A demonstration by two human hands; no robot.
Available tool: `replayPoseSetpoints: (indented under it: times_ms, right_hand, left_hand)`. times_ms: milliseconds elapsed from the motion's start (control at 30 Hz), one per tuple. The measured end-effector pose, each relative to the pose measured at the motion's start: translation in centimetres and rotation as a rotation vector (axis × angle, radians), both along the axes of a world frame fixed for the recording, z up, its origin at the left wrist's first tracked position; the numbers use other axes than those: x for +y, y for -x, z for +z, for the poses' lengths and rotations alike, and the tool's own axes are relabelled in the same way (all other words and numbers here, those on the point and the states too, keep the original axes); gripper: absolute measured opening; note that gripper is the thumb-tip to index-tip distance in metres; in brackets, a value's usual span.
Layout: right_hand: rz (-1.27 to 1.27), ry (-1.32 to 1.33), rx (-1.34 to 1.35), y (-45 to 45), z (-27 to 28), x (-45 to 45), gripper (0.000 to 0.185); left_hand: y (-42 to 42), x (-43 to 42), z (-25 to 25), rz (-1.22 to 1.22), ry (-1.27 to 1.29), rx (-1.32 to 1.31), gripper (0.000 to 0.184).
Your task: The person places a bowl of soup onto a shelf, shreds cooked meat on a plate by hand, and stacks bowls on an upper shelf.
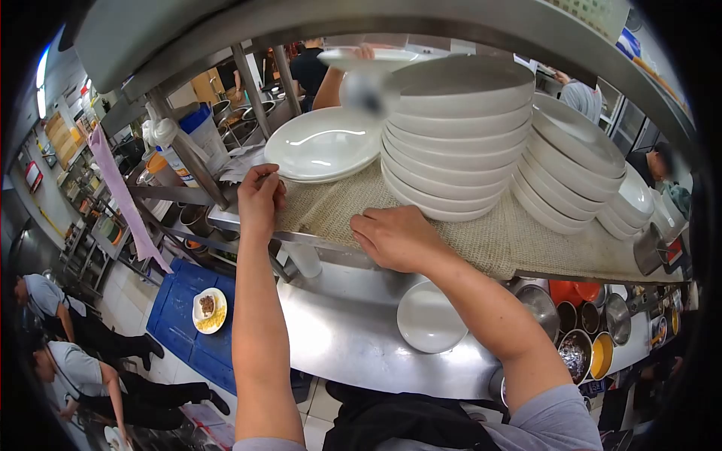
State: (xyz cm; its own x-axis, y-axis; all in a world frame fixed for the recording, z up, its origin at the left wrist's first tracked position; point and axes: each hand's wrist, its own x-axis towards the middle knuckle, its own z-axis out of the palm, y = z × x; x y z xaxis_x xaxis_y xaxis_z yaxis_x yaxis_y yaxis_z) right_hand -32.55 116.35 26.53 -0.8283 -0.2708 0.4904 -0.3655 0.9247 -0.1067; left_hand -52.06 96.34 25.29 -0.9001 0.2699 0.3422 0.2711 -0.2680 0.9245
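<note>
Next to the rim of a white oval plate (323, 143), my left hand (259, 201) has its fingers curled, with nothing visible in them. The plate lies on another plate on a woven mat (481, 244) that covers a metal shelf. My right hand (398, 237) rests at the mat's front edge, fingers bent inward and closed; what lies under them is hidden. A tall stack of white bowls (455, 143) stands just beyond the right hand. Below the shelf, a single white bowl (431, 317) sits on the steel counter (338, 331).
More stacked white bowls (568, 165) stand to the right. Pots and an orange-yellow filled container (601, 355) line the lower right. A plate of food (209, 310) rests on a blue lid (177, 323). Across the shelf, a person's hand (364, 51) holds a white plate. Co-workers stand at left.
</note>
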Motion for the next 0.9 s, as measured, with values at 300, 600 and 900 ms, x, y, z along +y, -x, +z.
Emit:
replayPoseSetpoints:
  times_ms: [300,600,900]
  right_hand:
    - [0.032,0.063,0.015,0.2,-0.2,0.1,0.012]
    - [-0.067,-0.009,0.028,0.3,0.5,-1.4,0.011]
    - [-0.112,-0.069,0.068,1.5,0.4,-3.6,0.007]
  left_hand:
    - [-0.5,0.3,0.4,0.061,0.119,0.037,0.015]
    - [0.2,-0.5,0.4,-0.051,0.069,0.039,0.016]
    - [0.6,-1.6,-0.1,-0.092,0.053,0.088,0.019]
